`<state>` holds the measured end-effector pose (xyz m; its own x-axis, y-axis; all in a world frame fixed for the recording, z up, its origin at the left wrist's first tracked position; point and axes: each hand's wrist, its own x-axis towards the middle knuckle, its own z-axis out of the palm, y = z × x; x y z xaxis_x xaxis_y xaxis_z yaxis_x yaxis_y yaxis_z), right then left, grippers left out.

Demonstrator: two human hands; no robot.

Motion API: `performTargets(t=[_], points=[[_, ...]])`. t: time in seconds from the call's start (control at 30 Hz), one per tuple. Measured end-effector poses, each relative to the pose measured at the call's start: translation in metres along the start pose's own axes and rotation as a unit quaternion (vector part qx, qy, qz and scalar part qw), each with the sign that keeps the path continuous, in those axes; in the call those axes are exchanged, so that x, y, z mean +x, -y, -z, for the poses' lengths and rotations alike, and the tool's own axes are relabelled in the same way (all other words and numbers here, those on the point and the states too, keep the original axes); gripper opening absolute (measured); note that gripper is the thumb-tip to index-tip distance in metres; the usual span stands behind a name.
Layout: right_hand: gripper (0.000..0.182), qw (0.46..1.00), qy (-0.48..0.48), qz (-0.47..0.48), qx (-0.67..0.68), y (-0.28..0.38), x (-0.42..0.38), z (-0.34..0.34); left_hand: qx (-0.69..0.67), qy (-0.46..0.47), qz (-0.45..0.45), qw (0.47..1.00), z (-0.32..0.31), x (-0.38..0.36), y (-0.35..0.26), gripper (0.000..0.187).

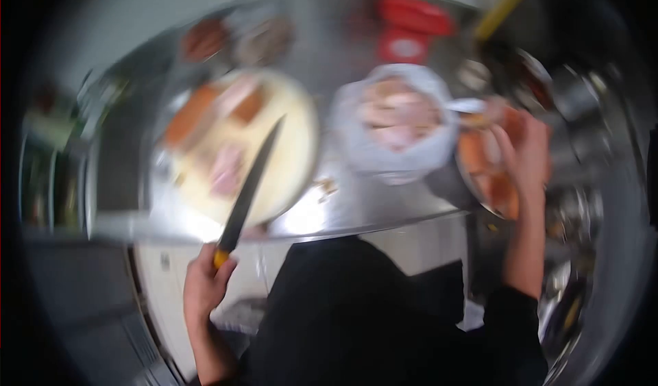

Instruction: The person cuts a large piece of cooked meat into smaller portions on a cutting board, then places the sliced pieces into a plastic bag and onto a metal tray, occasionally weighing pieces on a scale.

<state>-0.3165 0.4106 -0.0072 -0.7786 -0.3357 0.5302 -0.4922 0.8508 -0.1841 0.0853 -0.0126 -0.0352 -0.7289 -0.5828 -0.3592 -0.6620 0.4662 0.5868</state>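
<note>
My left hand (207, 281) is closed around the yellow handle of a long knife (255, 177), its dark blade pointing up over a round pale cutting board (291, 173). Orange-brown blocks (194, 115) lie on the board, with a pinkish piece (226, 170) nearer its middle. On the right, my right hand (524, 150) is at a dish of similar orange-brown pieces (480, 156). Its fingers are smeared by motion, and whether they grip a piece cannot be made out. Between the two stands a container lined with a whitish bag (349, 129), holding pale pink, meat-like pieces (401, 115).
A steel worktop (370, 211) carries all this. At its back are a red object (411, 19) and blurred brown and grey items (264, 40). Small scraps (325, 187) lie beside the board. Blurred metal ware (576, 211) crowds the right side.
</note>
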Motion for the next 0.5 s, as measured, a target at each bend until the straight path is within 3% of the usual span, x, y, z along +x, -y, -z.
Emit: performTargets(t=[0.07, 0.17, 0.27, 0.33, 0.43, 0.5], points=[[0.051, 0.987, 0.065, 0.060, 0.131, 0.085, -0.025, -0.022, -0.049, -0.008, 0.062, 0.997, 0.013, -0.035, 0.014, 0.031], [0.050, 0.916, 0.208, 0.248, 0.239, 0.194, -0.068, -0.074, -0.167, -0.026, 0.111, 0.979, 0.019, -0.083, 0.066, 0.034], [0.048, 0.815, 0.266, 0.369, 0.358, 0.274, -0.102, -0.114, -0.236, -0.047, 0.168, 0.956, 0.005, -0.112, 0.088, 0.035], [0.033, 0.740, 0.372, 0.465, 0.311, 0.320, -0.123, -0.108, -0.265, -0.061, 0.195, 0.943, -0.004, -0.129, 0.098, 0.034], [0.031, 0.726, 0.210, 0.627, 0.190, 0.379, -0.144, -0.114, -0.294, -0.074, 0.217, 0.928, -0.017, -0.144, 0.109, 0.033], [0.042, 0.693, 0.144, 0.703, 0.060, 0.401, -0.156, -0.138, -0.310, -0.076, 0.218, 0.922, -0.023, -0.148, 0.116, 0.032]])
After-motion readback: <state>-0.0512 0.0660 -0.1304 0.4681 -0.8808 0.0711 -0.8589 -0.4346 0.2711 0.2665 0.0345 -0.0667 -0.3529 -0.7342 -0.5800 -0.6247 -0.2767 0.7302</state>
